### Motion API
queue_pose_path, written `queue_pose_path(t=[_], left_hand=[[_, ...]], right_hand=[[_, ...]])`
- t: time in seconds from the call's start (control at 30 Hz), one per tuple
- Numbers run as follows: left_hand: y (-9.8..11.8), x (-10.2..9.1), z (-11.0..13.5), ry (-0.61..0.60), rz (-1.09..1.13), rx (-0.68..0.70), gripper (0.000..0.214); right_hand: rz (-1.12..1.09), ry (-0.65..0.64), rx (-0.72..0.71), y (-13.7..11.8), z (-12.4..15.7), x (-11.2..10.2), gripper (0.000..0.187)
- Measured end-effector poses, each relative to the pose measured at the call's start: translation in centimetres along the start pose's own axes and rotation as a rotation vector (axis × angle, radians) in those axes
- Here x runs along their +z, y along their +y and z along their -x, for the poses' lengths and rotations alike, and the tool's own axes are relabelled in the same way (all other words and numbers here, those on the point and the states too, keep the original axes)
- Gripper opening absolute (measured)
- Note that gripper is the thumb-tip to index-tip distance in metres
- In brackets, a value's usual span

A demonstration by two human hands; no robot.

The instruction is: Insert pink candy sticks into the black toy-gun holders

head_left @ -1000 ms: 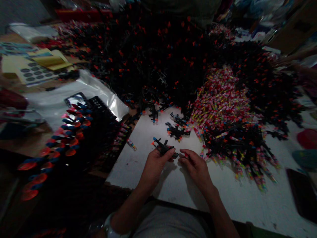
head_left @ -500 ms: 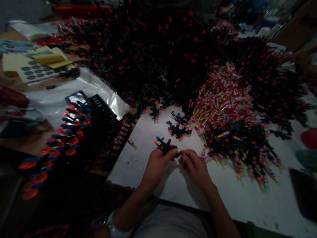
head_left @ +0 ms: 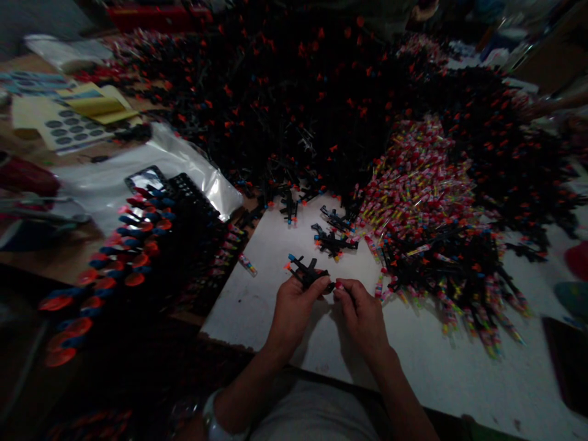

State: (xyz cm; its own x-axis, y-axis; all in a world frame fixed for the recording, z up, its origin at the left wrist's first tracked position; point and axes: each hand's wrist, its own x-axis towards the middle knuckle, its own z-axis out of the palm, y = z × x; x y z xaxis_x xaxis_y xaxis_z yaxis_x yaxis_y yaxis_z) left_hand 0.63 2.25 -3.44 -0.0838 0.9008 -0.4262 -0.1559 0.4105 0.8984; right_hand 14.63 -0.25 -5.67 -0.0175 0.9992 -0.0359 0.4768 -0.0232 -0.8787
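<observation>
My left hand (head_left: pixel 293 309) is closed round a small black toy gun (head_left: pixel 307 271), its blue and orange tips pointing up and left. Pinched in my right hand (head_left: pixel 365 315) is a candy tube (head_left: pixel 339 285); only its red end shows, the rest lies hidden behind my fingers. That red end meets or nearly meets the toy gun's rear end; I cannot tell whether they are joined. Just beyond my hands, a few more black toy guns (head_left: pixel 335 240) lie on the white board (head_left: pixel 248 306).
Colourful candy tubes (head_left: pixel 422 177) are heaped at right, with toy guns fitted with tubes (head_left: pixel 463 263) in front. A huge pile of black toy guns (head_left: pixel 294 92) fills the back. At left are clear plastic bags (head_left: pixel 114 165) and sticker sheets (head_left: pixel 76 128). A dark phone-like slab (head_left: pixel 565 361) lies far right.
The whole view has shifted slightly. My hands keep nearly the same pose, the toy gun and the tube still held end towards end.
</observation>
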Motion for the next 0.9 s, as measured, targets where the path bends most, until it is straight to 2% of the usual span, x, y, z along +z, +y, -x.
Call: queue_pose_path(t=[0.2,0.3,0.37,0.43,0.5,0.57,0.6,0.63,0.67,0.7,0.8,0.9], left_hand=[[-0.3,-0.4,-0.2,-0.048,0.038,0.009,0.021],[-0.4,0.0,0.0,-0.049,0.044,-0.006,0.019],[-0.2,0.4,0.0,-0.094,0.043,-0.022,0.019],[0.1,0.8,-0.3,-0.152,0.043,-0.016,0.024],[0.6,0.8,-0.9,-0.174,0.016,0.028,0.033],[1.0,0.7,-1.7,-0.138,-0.029,0.083,0.037],[1.1,0.7,-2.1,-0.112,-0.050,0.096,0.035],[1.1,0.7,-2.5,-0.093,-0.063,0.096,0.033],[1.0,0.7,-2.8,-0.089,-0.068,0.086,0.031],[0.8,0.8,-3.0,-0.097,-0.067,0.072,0.030],[-0.3,1.3,-3.2,-0.152,-0.057,0.022,0.029],[-1.0,1.5,-3.0,-0.160,-0.023,-0.033,0.031]], right_hand=[[-0.143,-0.214,0.012,0.7,-0.3,-0.6,0.019],[-0.134,-0.222,0.031,1.3,0.0,0.0,0.020],[-0.097,-0.194,0.036,1.5,0.3,-0.4,0.022],[0.002,-0.053,-0.021,1.2,0.6,-2.1,0.024],[0.222,0.283,-0.129,0.6,0.7,-5.1,0.025],[0.525,0.662,-0.206,-0.1,0.4,-8.2,0.028],[0.659,0.773,-0.219,-0.4,0.0,-9.2,0.031],[0.759,0.825,-0.229,-0.5,-0.5,-9.7,0.032],[0.814,0.809,-0.243,-0.6,-1.1,-9.6,0.032],[0.827,0.741,-0.263,-0.4,-2.0,-9.0,0.030],[0.749,0.429,-0.307,0.5,-5.0,-4.8,0.032],[0.673,0.261,-0.265,1.7,-6.9,-1.0,0.029]])
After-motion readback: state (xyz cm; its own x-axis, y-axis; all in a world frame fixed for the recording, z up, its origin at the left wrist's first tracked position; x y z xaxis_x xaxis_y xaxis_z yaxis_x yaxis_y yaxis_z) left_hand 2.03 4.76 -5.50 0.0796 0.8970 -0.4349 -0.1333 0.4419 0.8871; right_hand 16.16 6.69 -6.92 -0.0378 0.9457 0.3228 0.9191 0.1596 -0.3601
